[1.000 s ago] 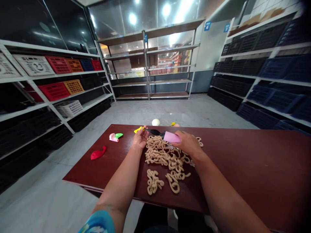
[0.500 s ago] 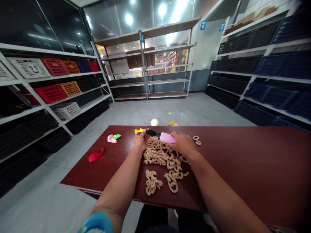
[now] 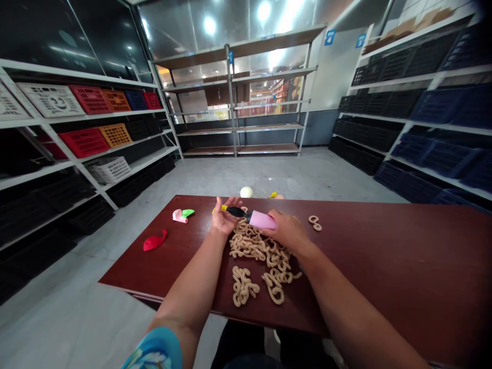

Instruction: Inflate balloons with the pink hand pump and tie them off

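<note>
My right hand (image 3: 285, 229) is wrapped around the pink barrel of a balloon pump (image 3: 263, 220) with a black ribbed front end. At its tip shows a limp yellow balloon (image 3: 223, 208), lying by the thumb of my left hand (image 3: 225, 218). That hand is turned palm up under the black end, its fingers stretched out and apart. Below both hands spreads a heap of beige, rope-like curls and loops (image 3: 253, 243). Two smaller clusters lie nearer me, one of them a tangled bunch (image 3: 243, 287).
On the dark red table (image 3: 384, 266), a flat red balloon (image 3: 155, 241), a pink one (image 3: 180, 216) and a green one (image 3: 188, 212) lie left. A beige looped piece (image 3: 315, 223) sits right. Beyond the far edge show a pale round balloon (image 3: 246, 192) and shelves with crates (image 3: 80, 142).
My left hand has loosened from the yellow balloon and the pump's tip, and its fingers have spread out. My right hand still grips the pump. The view has shifted slightly.
</note>
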Motion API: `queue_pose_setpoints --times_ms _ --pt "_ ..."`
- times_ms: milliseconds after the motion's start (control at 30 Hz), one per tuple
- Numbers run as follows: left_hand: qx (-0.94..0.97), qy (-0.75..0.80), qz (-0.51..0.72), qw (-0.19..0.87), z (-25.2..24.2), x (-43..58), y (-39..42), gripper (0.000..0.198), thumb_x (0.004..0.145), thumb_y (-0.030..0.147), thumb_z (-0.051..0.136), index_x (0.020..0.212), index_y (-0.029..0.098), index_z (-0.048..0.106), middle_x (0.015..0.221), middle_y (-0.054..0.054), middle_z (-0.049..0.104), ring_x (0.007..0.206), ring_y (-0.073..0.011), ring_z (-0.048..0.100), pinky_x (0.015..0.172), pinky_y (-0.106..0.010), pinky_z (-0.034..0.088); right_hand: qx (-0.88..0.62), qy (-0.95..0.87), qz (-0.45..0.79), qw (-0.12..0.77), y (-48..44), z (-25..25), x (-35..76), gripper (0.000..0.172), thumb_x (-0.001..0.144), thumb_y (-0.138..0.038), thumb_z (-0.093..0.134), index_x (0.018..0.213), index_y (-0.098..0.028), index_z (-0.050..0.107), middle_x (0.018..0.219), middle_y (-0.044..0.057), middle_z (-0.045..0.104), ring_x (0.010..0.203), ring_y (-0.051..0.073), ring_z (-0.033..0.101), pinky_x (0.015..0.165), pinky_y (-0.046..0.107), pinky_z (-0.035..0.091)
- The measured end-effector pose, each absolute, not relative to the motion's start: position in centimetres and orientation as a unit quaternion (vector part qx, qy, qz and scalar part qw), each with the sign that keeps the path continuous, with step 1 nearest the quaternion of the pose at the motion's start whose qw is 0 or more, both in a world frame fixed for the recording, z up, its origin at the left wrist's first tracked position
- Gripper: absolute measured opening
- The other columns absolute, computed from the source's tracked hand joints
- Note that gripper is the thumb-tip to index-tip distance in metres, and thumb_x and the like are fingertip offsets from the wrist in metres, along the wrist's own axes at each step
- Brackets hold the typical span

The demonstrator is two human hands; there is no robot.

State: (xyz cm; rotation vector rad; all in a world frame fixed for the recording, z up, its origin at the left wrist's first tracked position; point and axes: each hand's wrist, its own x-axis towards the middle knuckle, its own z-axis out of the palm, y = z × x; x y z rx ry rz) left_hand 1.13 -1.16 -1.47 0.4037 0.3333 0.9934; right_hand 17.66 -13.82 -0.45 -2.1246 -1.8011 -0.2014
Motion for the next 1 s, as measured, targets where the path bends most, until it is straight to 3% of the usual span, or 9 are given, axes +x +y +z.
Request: queue_pose_setpoints --times_ms 67,133,233,333,667,833,1000 --pt "0.165 0.161 0.512 0.828 -1.6 1.3 -0.8 0.032 0.076 0.047 0.057 0.065 0.016 0.054 0.072 -0.005 0.061 0.077 -0.0184 0.061 0.077 -0.039 0.047 -0.745 -0.642 -0.068 0.167 -13.8 -0.5 17.4 0.039 0.070 -0.053 0.057 0.093 -0.023 0.053 0.089 0.005 0.062 0.079 0.020 0.057 0.060 0.027 0.031" --pt "0.155 0.175 0.534 0.813 -1.7 1.4 -0.4 0.042 0.079 0.044 0.054 0.051 0.017 0.038 0.053 0.000 0.048 0.060 -0.0134 0.056 0.070 -0.034 0.048 -0.743 -0.647 -0.066 0.158 -13.6 -0.6 17.1 0.040 0.070 -0.054 0.058 0.096 -0.024 0.052 0.092 0.005 0.061 0.081 0.020 0.056 0.062 0.028 0.031" --pt "0.141 0.175 0.554 0.802 -2.0 1.2 0.2 0.048 0.085 0.042 0.043 0.049 0.018 0.022 0.042 0.004 0.028 0.043 -0.0097 0.042 0.057 -0.029 0.045 -0.740 -0.656 -0.061 0.135 -13.1 -0.4 16.6 0.042 0.071 -0.056 0.057 0.096 -0.023 0.051 0.094 0.005 0.060 0.084 0.021 0.056 0.065 0.028 0.032" --pt "0.111 0.147 0.585 0.790 -2.1 0.6 0.7 0.044 0.088 0.037 0.036 0.052 0.019 0.018 0.042 0.005 0.022 0.040 -0.0096 0.036 0.050 -0.027 0.040 -0.713 -0.686 -0.075 0.120 -12.6 0.2 16.4 0.046 0.072 -0.060 0.053 0.101 -0.023 0.049 0.099 0.006 0.059 0.089 0.022 0.054 0.070 0.030 0.033" --pt "0.131 0.110 0.603 0.779 -1.8 0.9 -0.3 0.042 0.087 0.032 0.036 0.055 0.019 0.012 0.043 0.005 0.021 0.042 -0.0104 0.038 0.054 -0.028 0.041 -0.750 -0.639 -0.153 0.075 -12.9 -0.3 18.7 0.044 0.073 -0.047 0.058 0.107 -0.021 0.047 0.106 0.010 0.056 0.097 0.027 0.048 0.078 0.037 0.031" --pt "0.182 0.087 0.592 0.780 -0.6 1.8 -1.9 0.047 0.086 0.037 0.041 0.054 0.019 0.012 0.045 0.004 0.025 0.047 -0.0108 0.042 0.060 -0.029 0.044 -0.757 -0.630 -0.157 0.076 -13.3 -0.4 20.0 0.028 0.076 -0.035 0.054 0.099 -0.019 0.048 0.102 0.011 0.056 0.093 0.025 0.048 0.074 0.033 0.034" --pt "0.176 0.104 0.602 0.772 0.0 1.7 -2.0 0.047 0.086 0.040 0.040 0.054 0.019 0.013 0.044 0.004 0.023 0.044 -0.0104 0.040 0.055 -0.028 0.043 -0.740 -0.649 -0.149 0.091 -13.1 -0.7 19.9 0.032 0.072 -0.039 0.057 0.096 -0.020 0.048 0.096 0.008 0.058 0.088 0.024 0.051 0.069 0.031 0.035"
